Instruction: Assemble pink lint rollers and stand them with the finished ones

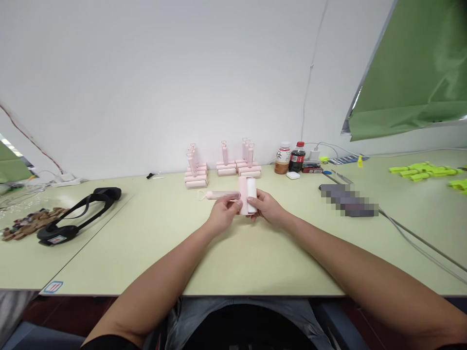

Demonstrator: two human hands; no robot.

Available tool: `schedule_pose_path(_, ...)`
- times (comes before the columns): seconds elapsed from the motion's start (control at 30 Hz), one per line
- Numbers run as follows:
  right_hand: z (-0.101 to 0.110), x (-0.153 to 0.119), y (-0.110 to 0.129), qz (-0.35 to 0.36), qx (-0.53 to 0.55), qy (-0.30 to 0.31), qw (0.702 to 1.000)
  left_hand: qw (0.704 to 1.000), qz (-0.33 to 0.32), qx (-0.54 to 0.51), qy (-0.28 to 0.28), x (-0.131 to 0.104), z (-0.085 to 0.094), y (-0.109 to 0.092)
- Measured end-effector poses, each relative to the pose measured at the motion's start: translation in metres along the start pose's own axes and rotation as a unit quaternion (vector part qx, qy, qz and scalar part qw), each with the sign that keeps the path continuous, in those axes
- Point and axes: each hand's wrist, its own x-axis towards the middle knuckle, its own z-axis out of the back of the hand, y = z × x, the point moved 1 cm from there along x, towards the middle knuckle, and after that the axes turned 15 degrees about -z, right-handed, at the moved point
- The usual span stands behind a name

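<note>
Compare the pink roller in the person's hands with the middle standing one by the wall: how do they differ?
The held roller is gripped by the left hand and right hand; the standing roller is untouched on the table.
The held roller's handle points to the person's left; the standing roller's points up.
Both have a pink head, a white roll and a loop-ended handle.

The roller casing (242, 188) looks smooth plastic, its roll (251, 188) matt paper.

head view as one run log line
left grip: pink roller casing | right grip: its white roll | behind: more pink rollers on table
</note>
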Motion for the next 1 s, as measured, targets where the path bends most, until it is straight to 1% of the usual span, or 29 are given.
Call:
schedule_pose_path(0.03,0.000,0.000,0.001,-0.010,0.024,-0.008,1.000,0.994,-0.036,0.082,0.055,-0.002,0.001,-0.001)
schedule_pose_path(0.07,0.002,0.000,0.002,-0.012,0.046,-0.021,0.999,0.978,-0.073,0.170,0.100,-0.003,0.002,-0.002)
schedule_pose_path(0.1,0.005,0.000,0.004,-0.008,0.069,-0.036,0.997,0.952,-0.103,0.254,0.135,-0.003,0.005,-0.002)
schedule_pose_path(0.13,0.009,0.000,0.007,0.000,0.093,-0.053,0.994,0.923,-0.119,0.327,0.162,-0.003,0.008,0.000)
schedule_pose_path(0.17,0.013,0.000,0.010,0.007,0.113,-0.071,0.991,0.895,-0.118,0.388,0.185,-0.003,0.011,0.002)
schedule_pose_path(0.23,0.022,0.000,0.015,0.018,0.137,-0.100,0.985,0.851,-0.076,0.470,0.220,0.000,0.017,0.010)
schedule_pose_path(0.3,0.028,0.000,0.019,0.019,0.138,-0.114,0.984,0.821,-0.025,0.512,0.250,0.005,0.023,0.019)
schedule_pose_path(0.37,0.028,-0.001,0.021,0.011,0.125,-0.117,0.985,0.806,0.005,0.531,0.262,0.009,0.029,0.026)
schedule_pose_path(0.43,0.025,-0.003,0.022,0.003,0.107,-0.111,0.988,0.801,0.016,0.538,0.260,0.014,0.036,0.032)
schedule_pose_path(0.5,0.020,-0.006,0.022,-0.005,0.098,-0.088,0.991,0.802,0.023,0.541,0.253,0.017,0.044,0.037)
schedule_pose_path(0.6,0.015,-0.010,0.021,-0.034,0.083,-0.028,0.996,0.806,0.037,0.542,0.235,0.021,0.056,0.045)
schedule_pose_path(0.67,0.014,-0.012,0.019,-0.055,0.050,-0.004,0.997,0.814,0.053,0.532,0.227,0.022,0.062,0.050)
schedule_pose_path(0.73,0.015,-0.013,0.017,-0.058,0.010,0.004,0.998,0.831,0.062,0.511,0.211,0.024,0.064,0.051)
schedule_pose_path(0.77,0.014,-0.013,0.017,-0.054,-0.007,0.010,0.998,0.843,0.054,0.500,0.192,0.025,0.064,0.050)
schedule_pose_path(0.8,0.014,-0.014,0.017,-0.047,-0.020,0.020,0.998,0.859,0.035,0.485,0.159,0.026,0.062,0.047)
schedule_pose_path(0.87,0.012,-0.015,0.017,-0.039,-0.041,0.057,0.997,0.903,-0.018,0.424,0.065,0.028,0.055,0.035)
schedule_pose_path(0.9,0.011,-0.015,0.017,-0.042,-0.049,0.077,0.995,0.930,-0.037,0.367,0.011,0.028,0.051,0.028)
schedule_pose_path(0.93,0.010,-0.015,0.017,-0.047,-0.056,0.092,0.993,0.957,-0.039,0.287,-0.028,0.027,0.046,0.021)
schedule_pose_path(0.97,0.009,-0.015,0.017,-0.053,-0.062,0.103,0.991,0.979,-0.025,0.195,-0.050,0.025,0.041,0.014)
schedule_pose_path(1.0,0.009,-0.015,0.017,-0.059,-0.068,0.107,0.990,0.993,-0.007,0.109,-0.051,0.023,0.036,0.007)
